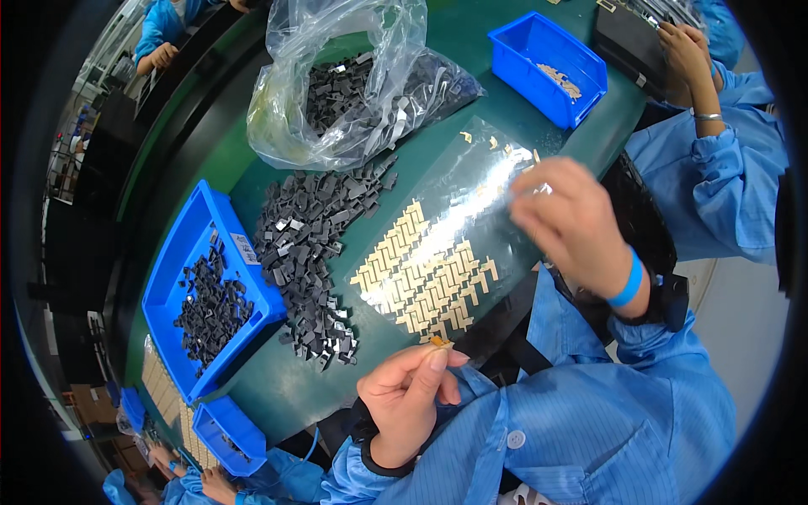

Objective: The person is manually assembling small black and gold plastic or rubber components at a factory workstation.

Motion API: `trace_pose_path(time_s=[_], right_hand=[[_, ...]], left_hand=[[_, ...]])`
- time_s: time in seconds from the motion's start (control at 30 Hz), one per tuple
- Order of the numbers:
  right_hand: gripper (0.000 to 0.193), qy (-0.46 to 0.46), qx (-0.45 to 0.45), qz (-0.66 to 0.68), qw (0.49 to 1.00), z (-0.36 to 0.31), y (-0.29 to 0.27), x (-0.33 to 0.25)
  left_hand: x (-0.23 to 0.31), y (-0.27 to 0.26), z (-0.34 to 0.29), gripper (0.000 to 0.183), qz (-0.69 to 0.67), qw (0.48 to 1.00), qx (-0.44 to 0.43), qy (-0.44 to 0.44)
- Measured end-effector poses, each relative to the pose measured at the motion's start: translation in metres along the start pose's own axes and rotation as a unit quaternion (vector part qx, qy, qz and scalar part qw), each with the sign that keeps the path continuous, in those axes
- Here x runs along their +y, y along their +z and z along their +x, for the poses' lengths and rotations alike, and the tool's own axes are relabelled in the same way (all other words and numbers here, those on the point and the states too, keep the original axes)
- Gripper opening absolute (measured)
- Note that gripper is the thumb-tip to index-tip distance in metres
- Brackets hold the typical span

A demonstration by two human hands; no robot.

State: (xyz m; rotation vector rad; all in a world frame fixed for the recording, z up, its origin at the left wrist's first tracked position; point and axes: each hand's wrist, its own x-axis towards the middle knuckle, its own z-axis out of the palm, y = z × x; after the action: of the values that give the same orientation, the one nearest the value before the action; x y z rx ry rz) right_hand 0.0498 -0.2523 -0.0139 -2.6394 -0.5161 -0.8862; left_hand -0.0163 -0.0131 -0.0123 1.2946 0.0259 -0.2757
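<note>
Low in the middle, my left hand pinches a small tan and orange piece between thumb and fingertips. My right hand is raised over the right end of a clear plastic sheet; motion smears its fingers, so I cannot make out what they hold, if anything. Rows of small tan L-shaped pieces lie on the sheet's near part, with a few loose ones scattered near its far end. A blue wristband circles my right wrist.
Left of the sheet spreads a heap of small black parts. More fill an open clear bag and a large blue tray. A blue bin holds tan pieces; a smaller blue bin stands lower left. Co-workers' arms work at both sides.
</note>
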Motion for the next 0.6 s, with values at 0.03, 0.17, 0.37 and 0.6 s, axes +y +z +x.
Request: trace_pose_path(time_s=[0.03,0.17,0.37,0.6], right_hand=[[0.006,0.036,-0.034,0.171,0.984,-0.004,-0.001,-0.013],[0.007,0.064,-0.076,0.447,0.889,-0.013,0.002,-0.059],[0.011,0.115,-0.074,0.562,0.815,-0.018,0.011,-0.071],[0.007,0.036,-0.086,0.485,0.869,-0.014,0.014,-0.072]], left_hand=[[-0.001,0.002,0.000,0.014,-0.014,1.000,0.003,0.001],[-0.002,0.008,0.001,0.015,-0.014,1.000,0.013,0.005],[-0.006,0.009,0.001,0.019,0.036,0.999,-0.007,0.034],[-0.006,0.006,0.004,0.014,0.038,0.991,0.064,0.112]])
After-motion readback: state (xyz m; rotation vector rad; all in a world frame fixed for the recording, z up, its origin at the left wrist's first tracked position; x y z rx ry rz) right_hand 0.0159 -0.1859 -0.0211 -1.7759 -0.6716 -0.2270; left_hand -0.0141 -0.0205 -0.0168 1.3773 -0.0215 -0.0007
